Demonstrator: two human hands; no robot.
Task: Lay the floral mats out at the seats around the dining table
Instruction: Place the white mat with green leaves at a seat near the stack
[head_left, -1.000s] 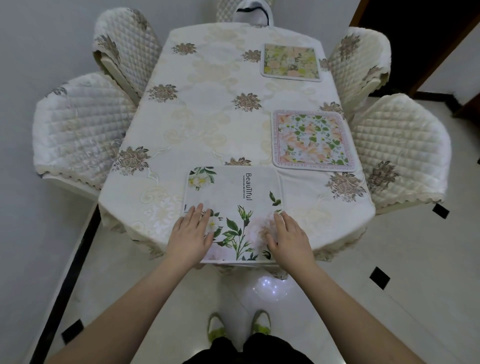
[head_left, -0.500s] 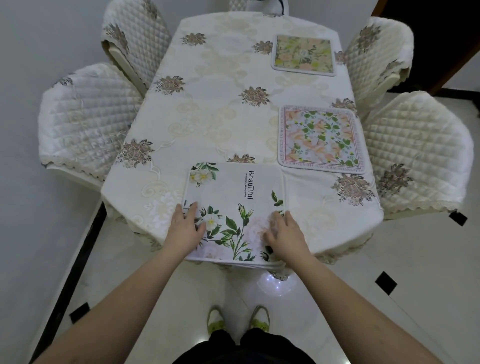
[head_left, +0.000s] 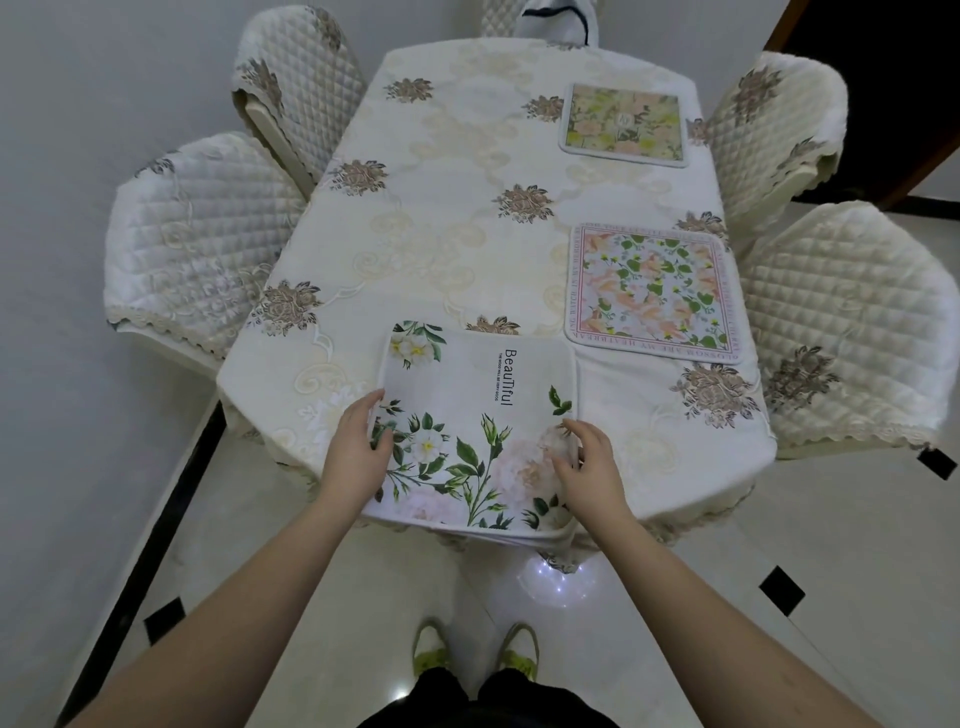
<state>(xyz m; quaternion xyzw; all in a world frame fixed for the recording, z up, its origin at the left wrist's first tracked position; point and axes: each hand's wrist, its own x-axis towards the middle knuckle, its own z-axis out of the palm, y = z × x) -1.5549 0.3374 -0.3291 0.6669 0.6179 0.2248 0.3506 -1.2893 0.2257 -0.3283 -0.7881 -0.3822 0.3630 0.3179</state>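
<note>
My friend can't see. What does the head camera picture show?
Two hands, left hand and right hand, hold the sides of a white flowered mat at the near table edge. Two more floral mats lie along the right side, by quilted chairs.

White floral mat (head_left: 475, 410) lies at near end of bench (head_left: 457, 218), its front edge overhanging; left hand (head_left: 358, 449) grips its left edge, thumb on top; right hand (head_left: 584, 462) pinches right edge, possibly lifting the corner; pink-bordered mat (head_left: 654, 293) and yellow-green mat (head_left: 623, 124) lie along right side beside quilted chairs (head_left: 841, 312).
</note>
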